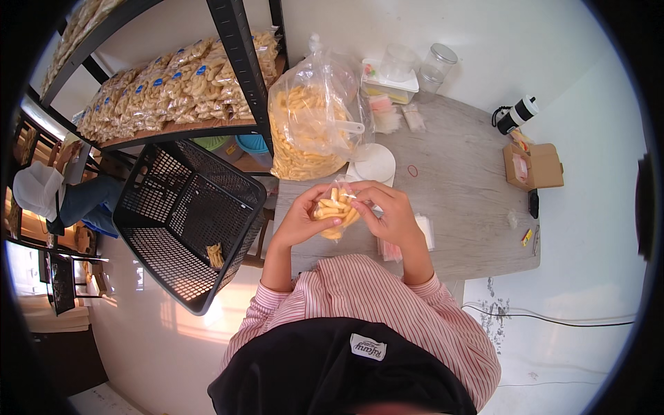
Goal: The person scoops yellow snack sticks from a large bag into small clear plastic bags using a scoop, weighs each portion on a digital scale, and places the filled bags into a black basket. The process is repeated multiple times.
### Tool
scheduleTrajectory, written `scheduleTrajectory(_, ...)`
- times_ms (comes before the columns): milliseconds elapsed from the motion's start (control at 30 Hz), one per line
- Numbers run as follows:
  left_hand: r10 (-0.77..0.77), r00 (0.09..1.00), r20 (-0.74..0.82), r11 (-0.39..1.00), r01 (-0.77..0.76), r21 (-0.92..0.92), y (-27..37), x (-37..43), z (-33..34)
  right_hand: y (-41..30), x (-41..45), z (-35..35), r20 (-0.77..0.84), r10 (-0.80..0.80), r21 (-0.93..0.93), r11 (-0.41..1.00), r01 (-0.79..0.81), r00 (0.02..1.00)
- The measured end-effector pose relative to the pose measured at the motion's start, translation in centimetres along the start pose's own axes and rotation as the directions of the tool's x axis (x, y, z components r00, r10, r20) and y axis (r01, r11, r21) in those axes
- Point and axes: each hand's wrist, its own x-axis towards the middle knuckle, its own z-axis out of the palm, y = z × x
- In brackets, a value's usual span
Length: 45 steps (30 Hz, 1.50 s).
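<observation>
A small clear plastic bag of yellow stick snacks point(332, 210) is held up over the front of the table. My left hand point(303, 218) grips its left side, the thumb across the lower front. At its upper right, the fingers of my right hand point(384, 210) pinch the plastic near the mouth. Behind the bag lies a round white kitchen scale point(374, 163), partly covered by my hands. Past it stands a large clear sack of the same snacks point(306, 129), with a white scoop handle point(350, 127) showing at its side. Flat plastic bags point(424, 231) lie beneath my right wrist.
A black plastic basket point(176, 207) at the left holds one small snack packet point(215, 256). Shelves point(181, 132) beyond carry packed snack bags. On the grey table point(461, 207) are a rubber band point(412, 170), a cardboard box point(544, 166) and a bottle point(519, 114). Another person point(39, 187) is far left.
</observation>
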Motion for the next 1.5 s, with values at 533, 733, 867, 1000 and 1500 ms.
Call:
scheduleTrajectory(533,0.06,0.997,-0.041,0.998,-0.061,-0.03,-0.3,0.1,0.6,-0.1,-0.1,0.1,0.009,0.013,0.056,0.998,-0.014,1.0)
scheduleTrajectory(733,-0.012,0.999,-0.036,1.0,0.012,-0.016,-0.4,0.4,0.4,0.4,-0.2,0.4,-0.089,0.031,0.086,0.996,-0.023,0.996)
scheduleTrajectory(867,-0.058,0.998,-0.019,0.998,0.059,0.022,-0.5,0.3,0.5,0.2,-0.4,0.1,-0.147,0.023,0.027,0.999,-0.019,0.989)
scheduleTrajectory(1000,-0.07,0.993,-0.092,0.997,0.067,-0.032,-0.8,0.3,0.7,0.0,-0.5,-0.1,-0.152,0.036,0.02,0.999,-0.034,0.988)
scheduleTrajectory(1500,0.159,0.987,-0.038,0.958,-0.145,0.249,0.3,1.0,1.6,0.0,-0.8,-0.4,-0.081,0.008,-0.004,1.0,-0.008,0.997)
